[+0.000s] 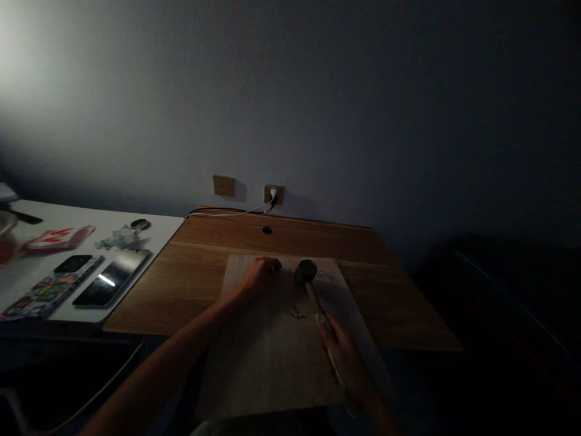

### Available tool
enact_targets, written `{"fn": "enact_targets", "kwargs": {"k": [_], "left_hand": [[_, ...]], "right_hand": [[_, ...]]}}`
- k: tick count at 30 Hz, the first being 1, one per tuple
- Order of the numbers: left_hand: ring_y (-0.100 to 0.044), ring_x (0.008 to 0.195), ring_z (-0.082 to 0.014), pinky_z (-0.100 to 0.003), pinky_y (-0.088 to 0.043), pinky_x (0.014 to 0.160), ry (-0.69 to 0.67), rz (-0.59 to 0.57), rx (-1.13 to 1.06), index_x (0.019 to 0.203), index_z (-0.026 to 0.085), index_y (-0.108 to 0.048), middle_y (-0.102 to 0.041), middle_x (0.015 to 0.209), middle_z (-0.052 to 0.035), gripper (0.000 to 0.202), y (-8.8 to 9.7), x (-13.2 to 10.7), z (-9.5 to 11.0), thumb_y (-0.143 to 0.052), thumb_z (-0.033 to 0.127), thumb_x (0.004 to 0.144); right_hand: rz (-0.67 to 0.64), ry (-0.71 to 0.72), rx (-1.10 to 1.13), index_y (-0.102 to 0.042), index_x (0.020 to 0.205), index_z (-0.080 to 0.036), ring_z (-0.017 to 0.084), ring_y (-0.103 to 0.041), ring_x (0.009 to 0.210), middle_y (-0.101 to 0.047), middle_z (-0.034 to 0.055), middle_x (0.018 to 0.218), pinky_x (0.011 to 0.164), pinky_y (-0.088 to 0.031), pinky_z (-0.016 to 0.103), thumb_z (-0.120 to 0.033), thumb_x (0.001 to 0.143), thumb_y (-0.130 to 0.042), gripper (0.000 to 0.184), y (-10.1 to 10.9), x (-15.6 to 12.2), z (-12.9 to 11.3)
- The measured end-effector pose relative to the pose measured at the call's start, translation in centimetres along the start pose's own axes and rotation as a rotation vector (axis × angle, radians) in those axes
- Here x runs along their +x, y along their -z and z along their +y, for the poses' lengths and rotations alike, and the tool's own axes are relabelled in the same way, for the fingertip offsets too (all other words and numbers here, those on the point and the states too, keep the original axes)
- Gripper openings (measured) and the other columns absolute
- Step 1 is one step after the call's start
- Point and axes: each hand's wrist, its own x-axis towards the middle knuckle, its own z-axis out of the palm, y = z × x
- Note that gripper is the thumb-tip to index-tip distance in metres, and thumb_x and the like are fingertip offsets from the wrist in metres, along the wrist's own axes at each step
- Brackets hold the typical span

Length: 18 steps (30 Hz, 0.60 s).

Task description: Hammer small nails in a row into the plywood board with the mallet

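Note:
A rubber mallet with a dark round head and a pale wooden handle is gripped in my right hand. Its head hovers over or rests on the far part of a pale wooden board; I cannot tell which. My left hand lies at the board's far left, left of the mallet head, with its fingers curled in. Whatever the fingers may hold is hidden. Several small shiny metal pieces, perhaps nails, lie mid-board, and another tiny shiny piece shows right of the mallet head.
Under the board is a brown wooden table. To the left, a white table carries a phone, a patterned strip-like thing, crumpled clear plastic and a red-and-white packet. Cables run to a wall socket.

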Motion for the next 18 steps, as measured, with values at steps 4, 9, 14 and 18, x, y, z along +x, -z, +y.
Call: {"fn": "enact_targets", "kwargs": {"k": [4, 9, 14, 18], "left_hand": [[-0.067, 0.086, -0.0172, -0.026, -0.050, 0.082, -0.009, -0.024, 0.029, 0.096, 0.021, -0.074, -0.074, 0.093, -0.0042, 0.028, 0.1, 0.0, 0.3, -0.053, 0.010, 0.081], [-0.066, 0.084, -0.0158, -0.025, -0.051, 0.081, -0.045, -0.015, -0.033, 0.097, 0.020, -0.074, -0.072, 0.094, -0.0041, 0.029, -0.2, 0.1, 0.3, -0.054, 0.008, 0.080], [-0.068, 0.085, -0.0153, -0.024, -0.051, 0.081, -0.035, 0.011, -0.111, 0.096, 0.019, -0.074, -0.073, 0.095, -0.0037, 0.027, -1.0, 0.3, -0.5, -0.054, 0.008, 0.081], [-0.069, 0.083, -0.0153, -0.024, -0.051, 0.077, 0.033, 0.016, -0.164, 0.112, 0.019, -0.067, -0.075, 0.092, -0.0024, 0.037, -1.2, 0.3, -0.6, -0.053, 0.007, 0.080]], "right_hand": [[-0.008, -0.003, 0.001, -0.049, 0.105, -0.024, 0.005, -0.035, 0.037, -0.043, -0.0103, 0.062, 0.031, -0.029, 0.015, -0.068, 0.085, -0.049, 0.048, 0.0, 0.1, 0.0], [-0.026, 0.004, 0.028, -0.050, 0.104, -0.024, 0.005, -0.038, 0.038, -0.044, -0.0097, 0.063, 0.031, -0.029, 0.014, -0.066, 0.084, -0.052, 0.047, -0.6, 0.7, -0.2], [-0.040, 0.036, 0.054, -0.050, 0.101, -0.024, 0.004, -0.037, 0.036, -0.045, -0.0098, 0.066, 0.029, -0.028, 0.013, -0.066, 0.084, -0.051, 0.045, -1.8, 1.7, -1.0], [-0.059, 0.058, 0.057, -0.049, 0.098, -0.024, 0.003, -0.036, 0.035, -0.044, -0.0104, 0.065, 0.028, -0.029, 0.013, -0.066, 0.085, -0.050, 0.044, -2.7, 2.5, -1.6]]}}
